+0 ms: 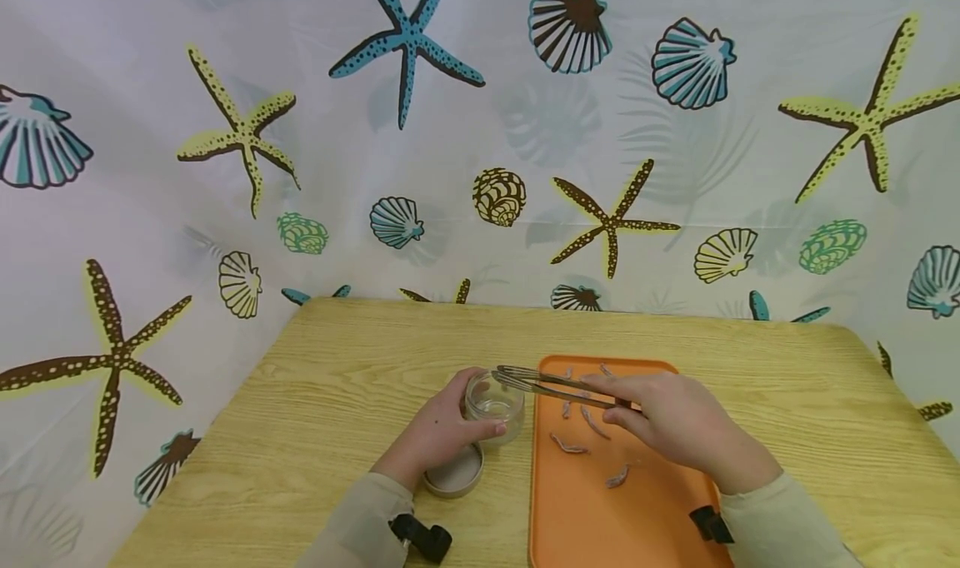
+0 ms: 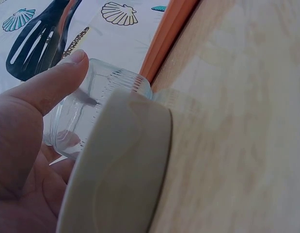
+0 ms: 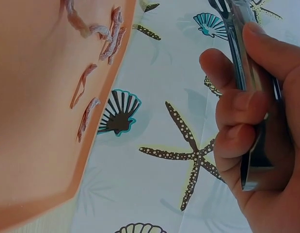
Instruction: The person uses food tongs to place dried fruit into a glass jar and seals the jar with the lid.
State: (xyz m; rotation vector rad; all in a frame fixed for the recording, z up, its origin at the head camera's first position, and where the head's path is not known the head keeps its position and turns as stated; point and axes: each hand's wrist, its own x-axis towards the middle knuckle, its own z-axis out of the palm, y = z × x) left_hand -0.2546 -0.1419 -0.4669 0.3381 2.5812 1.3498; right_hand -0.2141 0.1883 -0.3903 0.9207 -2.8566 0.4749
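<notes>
My left hand [image 1: 438,430] holds a clear glass jar [image 1: 506,426] around its side, thumb on the near side. The jar stands on the table, its mouth facing up. My right hand [image 1: 671,414] grips metal tongs [image 1: 573,389] with slotted heads. Their tips are over the jar's mouth, and I cannot tell whether anything is between them. In the right wrist view, fingers curl round the tongs' handle [image 3: 251,87]. Several thin, frosted, brownish strips [image 1: 572,446] lie on an orange tray [image 1: 585,518] under my right hand. A round lid [image 1: 455,472] lies beside the jar, near my left wrist.
The wood-grain table [image 1: 337,360] extends around the tray and jar. Behind it hangs a white curtain [image 1: 450,151] with starfish and shells. The tray's raised left rim [image 1: 534,485] runs close to the jar. More strips [image 3: 86,119] lie near the tray's far edge.
</notes>
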